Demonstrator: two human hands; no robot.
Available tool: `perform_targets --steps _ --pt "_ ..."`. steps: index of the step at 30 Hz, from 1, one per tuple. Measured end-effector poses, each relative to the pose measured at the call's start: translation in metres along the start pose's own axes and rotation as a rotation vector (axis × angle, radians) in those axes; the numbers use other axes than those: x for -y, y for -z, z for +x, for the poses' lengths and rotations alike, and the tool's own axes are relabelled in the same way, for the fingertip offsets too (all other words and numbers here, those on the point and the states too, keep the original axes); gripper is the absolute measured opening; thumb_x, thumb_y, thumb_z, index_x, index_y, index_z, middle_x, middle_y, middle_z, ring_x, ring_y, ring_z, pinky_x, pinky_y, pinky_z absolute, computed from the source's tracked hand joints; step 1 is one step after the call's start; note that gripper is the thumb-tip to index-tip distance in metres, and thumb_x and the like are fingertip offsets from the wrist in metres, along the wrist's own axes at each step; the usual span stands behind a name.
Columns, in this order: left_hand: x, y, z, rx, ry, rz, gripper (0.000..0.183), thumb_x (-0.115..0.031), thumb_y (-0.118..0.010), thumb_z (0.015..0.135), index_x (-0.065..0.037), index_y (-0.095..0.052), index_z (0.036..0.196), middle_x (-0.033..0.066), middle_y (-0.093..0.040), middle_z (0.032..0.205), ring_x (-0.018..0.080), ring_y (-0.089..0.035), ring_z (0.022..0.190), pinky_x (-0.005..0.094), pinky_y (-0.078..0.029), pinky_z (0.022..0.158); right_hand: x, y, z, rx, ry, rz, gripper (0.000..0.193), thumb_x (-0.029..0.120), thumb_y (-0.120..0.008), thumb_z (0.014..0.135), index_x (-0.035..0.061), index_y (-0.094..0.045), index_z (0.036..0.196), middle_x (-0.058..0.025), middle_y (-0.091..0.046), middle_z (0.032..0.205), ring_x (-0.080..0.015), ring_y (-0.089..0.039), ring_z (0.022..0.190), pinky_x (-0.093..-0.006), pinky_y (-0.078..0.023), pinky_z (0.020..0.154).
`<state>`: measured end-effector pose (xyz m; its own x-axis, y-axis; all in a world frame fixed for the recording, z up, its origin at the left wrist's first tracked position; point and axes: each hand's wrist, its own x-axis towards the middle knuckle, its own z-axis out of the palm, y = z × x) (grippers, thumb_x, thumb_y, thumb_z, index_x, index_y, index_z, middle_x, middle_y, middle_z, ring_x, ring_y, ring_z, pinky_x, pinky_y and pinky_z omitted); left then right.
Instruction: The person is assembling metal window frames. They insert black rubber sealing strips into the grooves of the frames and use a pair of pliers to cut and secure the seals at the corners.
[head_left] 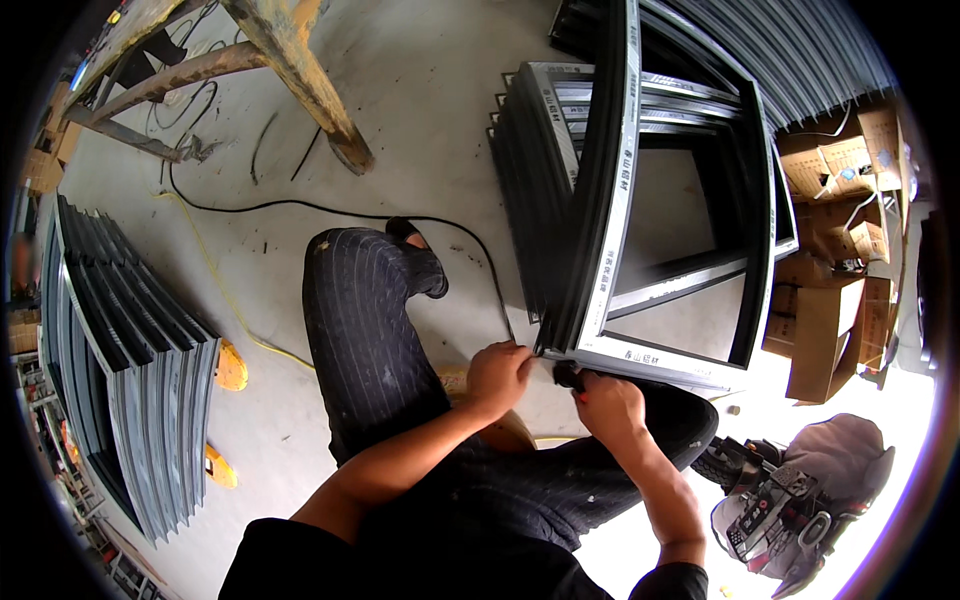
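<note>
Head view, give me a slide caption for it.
Left hand at a rectangular frame's near corner, right hand holding a small black object.

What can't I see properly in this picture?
All in the head view:
Black thing: partly hidden by the right hand.
Whatever the left hand may grip: hidden by the hand itself.
Yellowish thing between the legs: partly covered by the left forearm.
Worn stand: cut off by the top edge.

Dark object [567, 376] partly hidden by right hand [612, 404], kind unclear.
</note>
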<state>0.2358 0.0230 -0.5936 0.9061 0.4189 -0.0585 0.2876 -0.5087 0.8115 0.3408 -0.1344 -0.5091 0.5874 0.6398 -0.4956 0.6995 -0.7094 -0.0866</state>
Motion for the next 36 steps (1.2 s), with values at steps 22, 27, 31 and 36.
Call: perform_targets --steps 22,27,31,36 --pt "0.001 -0.013 -0.004 0.328 0.802 -0.997 0.016 -0.020 -0.059 0.092 -0.005 -0.061 0.097 0.0031 -0.065 0.090 0.0148 -0.065 0.079 0.0320 -0.055 0.072 0.011 -0.004 -0.119 -0.335 0.019 0.758 0.032 0.015 -0.072 0.077 0.0002 -0.062 0.103 -0.0170 -0.064 0.095 -0.0307 -0.063 0.088 -0.0353 -0.050 0.077" --pt "-0.010 -0.022 -0.002 0.312 0.762 -0.973 0.020 -0.021 -0.060 0.091 -0.002 -0.060 0.098 0.0058 -0.064 0.090 0.0160 -0.065 0.076 0.0309 -0.057 0.069 0.015 -0.112 -0.016 -0.140 0.092 1.213 0.048 0.018 -0.070 0.083 -0.0052 -0.048 0.120 -0.0171 -0.065 0.098 -0.0221 -0.064 0.091 -0.0331 -0.049 0.077" --pt "0.002 -0.006 0.007 0.248 0.654 -0.814 0.024 -0.024 -0.061 0.092 -0.001 -0.060 0.097 0.0052 -0.063 0.087 0.0135 -0.063 0.074 0.0271 -0.056 0.063 0.026 -0.117 -0.017 -0.212 -0.172 1.504 0.033 0.009 -0.066 0.085 -0.0040 -0.050 0.111 -0.0110 -0.064 0.077 -0.0167 -0.062 0.062 -0.0286 -0.049 0.058" --pt "0.023 -0.032 0.038 0.094 0.417 -0.649 0.027 -0.024 -0.060 0.090 0.003 -0.063 0.086 0.0037 -0.060 0.066 0.0107 -0.053 0.055 0.0270 -0.043 0.052 0.029 -0.107 -0.022 0.023 -0.207 1.752 0.017 0.012 -0.050 0.096 -0.0018 -0.054 0.106 -0.0066 -0.059 0.076 -0.0115 -0.056 0.054 -0.0262 -0.048 0.048"
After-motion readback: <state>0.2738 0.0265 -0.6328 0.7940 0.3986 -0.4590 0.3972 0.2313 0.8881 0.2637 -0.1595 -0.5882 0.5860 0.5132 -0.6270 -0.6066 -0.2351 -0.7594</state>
